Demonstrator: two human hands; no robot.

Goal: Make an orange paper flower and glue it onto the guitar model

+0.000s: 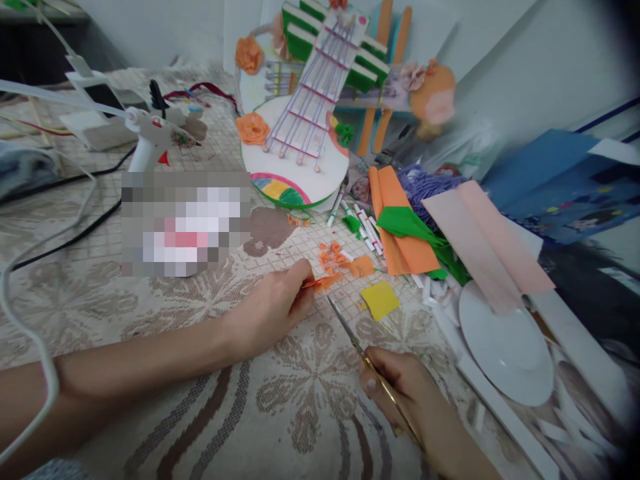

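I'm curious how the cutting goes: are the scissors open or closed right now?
Closed, as far as shows: the scissors in the right hand appear as one thin line, their tip near the orange paper scrap pinched by the left hand.

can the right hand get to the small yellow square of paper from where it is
Probably yes. The right hand, holding thin scissors, sits just below the small yellow paper square, with only bare tablecloth between them.

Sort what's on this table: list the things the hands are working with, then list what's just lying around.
In use:
left hand
orange paper strip
right hand
scissors
orange scraps

Lying about:
glue gun
yellow square
markers
white plate
guitar model
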